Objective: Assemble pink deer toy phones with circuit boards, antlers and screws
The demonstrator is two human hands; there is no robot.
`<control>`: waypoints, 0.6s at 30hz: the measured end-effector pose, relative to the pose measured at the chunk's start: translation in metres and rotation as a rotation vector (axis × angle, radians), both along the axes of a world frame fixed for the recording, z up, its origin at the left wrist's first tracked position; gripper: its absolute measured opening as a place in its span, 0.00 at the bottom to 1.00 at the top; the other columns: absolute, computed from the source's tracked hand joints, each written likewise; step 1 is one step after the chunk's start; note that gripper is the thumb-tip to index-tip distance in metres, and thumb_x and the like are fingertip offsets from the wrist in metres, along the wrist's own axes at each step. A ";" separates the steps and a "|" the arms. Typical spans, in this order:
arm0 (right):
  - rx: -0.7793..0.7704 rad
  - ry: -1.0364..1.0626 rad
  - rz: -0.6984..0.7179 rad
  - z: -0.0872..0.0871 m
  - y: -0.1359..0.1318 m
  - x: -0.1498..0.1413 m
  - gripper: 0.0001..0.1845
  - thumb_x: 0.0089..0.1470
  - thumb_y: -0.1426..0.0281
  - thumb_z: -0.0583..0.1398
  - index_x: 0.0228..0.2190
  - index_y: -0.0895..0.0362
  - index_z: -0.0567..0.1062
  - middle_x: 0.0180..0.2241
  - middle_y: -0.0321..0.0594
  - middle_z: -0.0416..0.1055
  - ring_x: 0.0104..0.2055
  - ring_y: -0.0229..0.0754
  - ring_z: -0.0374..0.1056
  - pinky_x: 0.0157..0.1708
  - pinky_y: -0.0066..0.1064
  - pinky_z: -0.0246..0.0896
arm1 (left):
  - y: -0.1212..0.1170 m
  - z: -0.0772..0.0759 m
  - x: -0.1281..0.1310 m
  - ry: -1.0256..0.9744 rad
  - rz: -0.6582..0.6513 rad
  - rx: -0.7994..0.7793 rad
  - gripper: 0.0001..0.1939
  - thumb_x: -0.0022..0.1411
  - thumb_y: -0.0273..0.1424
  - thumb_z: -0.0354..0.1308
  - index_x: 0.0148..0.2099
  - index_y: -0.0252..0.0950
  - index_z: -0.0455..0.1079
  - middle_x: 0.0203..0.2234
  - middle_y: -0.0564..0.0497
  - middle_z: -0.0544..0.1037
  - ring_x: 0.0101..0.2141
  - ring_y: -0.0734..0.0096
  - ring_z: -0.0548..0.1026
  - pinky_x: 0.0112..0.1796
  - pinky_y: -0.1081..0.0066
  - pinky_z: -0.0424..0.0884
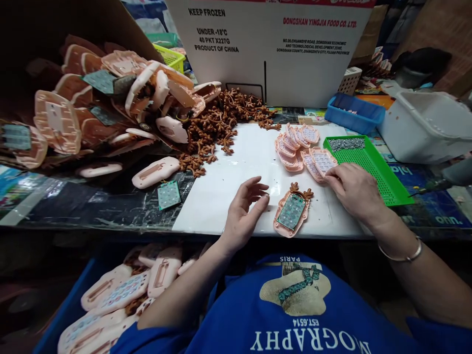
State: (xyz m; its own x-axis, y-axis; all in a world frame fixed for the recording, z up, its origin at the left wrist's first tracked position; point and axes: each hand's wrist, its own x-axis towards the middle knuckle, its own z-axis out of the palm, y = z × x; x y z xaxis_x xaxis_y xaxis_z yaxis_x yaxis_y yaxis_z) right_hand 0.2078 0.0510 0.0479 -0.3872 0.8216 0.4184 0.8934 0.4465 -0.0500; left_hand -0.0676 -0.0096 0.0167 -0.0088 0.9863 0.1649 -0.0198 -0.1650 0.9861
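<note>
My left hand point(246, 212) hovers over the white board with its fingers apart, holding nothing. To its right, a pink half shell point(280, 229) lies on the board. Inside that shell sits a green circuit board point(292, 212), and brown antler-shaped pieces point(301, 191) stick out at its top. My right hand point(352, 189) pinches the edge of a pink keypad cover point(323, 160) at the near end of a group. More pink covers point(288, 150) are stacked just behind it. My fingertips partly hide the pinched edge.
A green tray point(383, 182) with small screws point(346, 143) stands right. Behind it are a blue bin point(354, 112) and white tub point(424, 128). Brown antler pieces point(210, 132) and pink shells point(121, 108) heap up left. A loose circuit board point(168, 194) lies near the table edge.
</note>
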 end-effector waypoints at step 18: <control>-0.588 1.054 0.044 0.000 -0.089 -0.039 0.22 0.60 0.62 0.62 0.55 0.51 0.69 0.55 0.45 0.73 0.55 0.46 0.71 0.56 0.45 0.68 | 0.001 0.021 0.003 -0.892 0.107 -0.322 0.20 0.57 0.45 0.62 0.47 0.38 0.73 0.38 0.51 0.81 0.36 0.65 0.81 0.44 0.60 0.78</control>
